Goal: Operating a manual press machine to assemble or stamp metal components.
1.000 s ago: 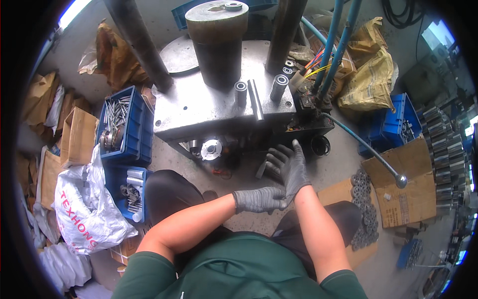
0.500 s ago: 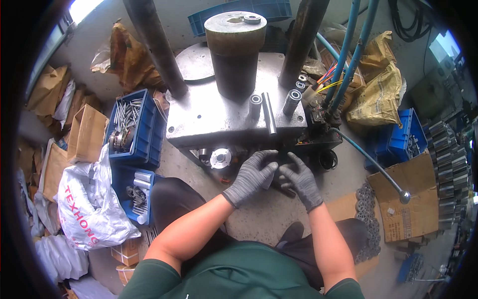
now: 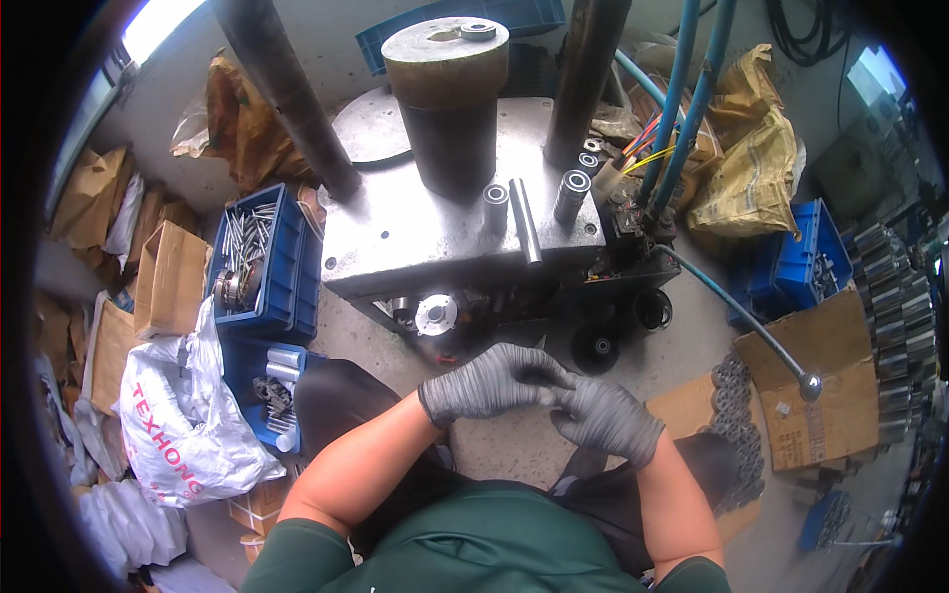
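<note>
1. While the left hand [image 3: 494,383] touches the right hand [image 3: 608,420], both wear gray gloves [image 3: 470,390].
2. Their fingers are bent, but I can't quite tell if they pinch anything.
3. Past them, a shiny rod [image 3: 525,222] is on the metal tabletop [image 3: 415,242], between two round metal pieces [image 3: 570,203].
4. Left of that, a blue bin [image 3: 297,272] holds lots of thin metal sticks [image 3: 249,237].

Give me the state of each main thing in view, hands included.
Left hand: gloved, touching the other
Right hand: gloved, partly curled
Metal rod: lying on steel table
Right bearing stack: upright
Upper-left blue crate: open
Cardboard box: open
White bag: crumpled
Yellow sack: crumpled
</note>
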A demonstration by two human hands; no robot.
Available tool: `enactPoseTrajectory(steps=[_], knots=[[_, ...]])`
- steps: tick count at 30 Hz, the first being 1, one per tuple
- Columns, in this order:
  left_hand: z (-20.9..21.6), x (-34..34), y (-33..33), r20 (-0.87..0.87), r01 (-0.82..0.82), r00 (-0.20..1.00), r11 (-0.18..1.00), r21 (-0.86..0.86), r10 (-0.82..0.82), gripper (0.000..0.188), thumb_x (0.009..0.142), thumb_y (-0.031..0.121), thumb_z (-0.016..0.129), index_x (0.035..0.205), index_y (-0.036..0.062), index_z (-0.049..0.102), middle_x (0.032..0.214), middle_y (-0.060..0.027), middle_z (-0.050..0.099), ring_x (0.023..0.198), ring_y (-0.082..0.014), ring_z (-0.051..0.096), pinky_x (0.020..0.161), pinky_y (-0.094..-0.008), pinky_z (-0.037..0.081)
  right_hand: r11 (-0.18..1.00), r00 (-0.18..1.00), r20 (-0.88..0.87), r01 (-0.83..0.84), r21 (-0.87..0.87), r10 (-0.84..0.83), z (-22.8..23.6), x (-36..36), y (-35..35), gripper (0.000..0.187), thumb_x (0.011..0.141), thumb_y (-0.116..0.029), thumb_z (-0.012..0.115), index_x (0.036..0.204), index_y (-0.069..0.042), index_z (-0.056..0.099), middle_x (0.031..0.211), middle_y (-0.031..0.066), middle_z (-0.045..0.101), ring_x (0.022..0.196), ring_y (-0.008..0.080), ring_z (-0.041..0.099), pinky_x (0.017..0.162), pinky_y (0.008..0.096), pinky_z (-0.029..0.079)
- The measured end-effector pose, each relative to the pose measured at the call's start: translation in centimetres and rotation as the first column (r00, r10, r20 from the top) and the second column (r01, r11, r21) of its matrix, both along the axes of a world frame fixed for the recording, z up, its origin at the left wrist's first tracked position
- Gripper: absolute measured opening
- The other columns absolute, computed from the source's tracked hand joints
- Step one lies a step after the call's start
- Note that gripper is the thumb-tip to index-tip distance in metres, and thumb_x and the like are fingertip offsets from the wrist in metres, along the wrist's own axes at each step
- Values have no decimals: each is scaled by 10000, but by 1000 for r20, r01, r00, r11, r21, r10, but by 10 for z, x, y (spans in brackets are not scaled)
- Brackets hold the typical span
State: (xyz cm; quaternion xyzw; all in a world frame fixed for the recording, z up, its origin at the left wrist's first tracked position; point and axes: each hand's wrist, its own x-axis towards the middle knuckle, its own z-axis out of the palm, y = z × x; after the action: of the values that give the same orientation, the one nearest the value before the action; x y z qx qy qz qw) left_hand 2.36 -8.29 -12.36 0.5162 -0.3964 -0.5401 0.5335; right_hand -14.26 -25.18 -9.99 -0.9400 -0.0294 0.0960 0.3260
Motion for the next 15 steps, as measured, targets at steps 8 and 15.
enactPoseTrajectory(steps=[8, 15], knots=[[3, -25, 2, 275, -134, 951, 990, -52, 143, 299, 867, 35, 818, 1155, 24, 737, 1072, -77, 742, 1062, -153, 705, 927, -322, 580, 977, 972, -112, 197, -87, -206, 5, -3, 22, 269, 842, -201, 661, 1075, -67, 667, 969, 185, 695, 899, 402, 686, 779, 491, 568], [11, -7, -7, 528, 86, 848, 974, -209, 38, 414, 854, 150, 848, 1243, 90, 721, 1168, -102, 691, 1101, -203, 672, 976, -355, 566, 939, 955, 164, 192, 286, -246, -11, -4, 19, 465, 818, -94, 663, 1279, -151, 643, 1179, 202, 667, 953, 395, 686, 825, 483, 574]])
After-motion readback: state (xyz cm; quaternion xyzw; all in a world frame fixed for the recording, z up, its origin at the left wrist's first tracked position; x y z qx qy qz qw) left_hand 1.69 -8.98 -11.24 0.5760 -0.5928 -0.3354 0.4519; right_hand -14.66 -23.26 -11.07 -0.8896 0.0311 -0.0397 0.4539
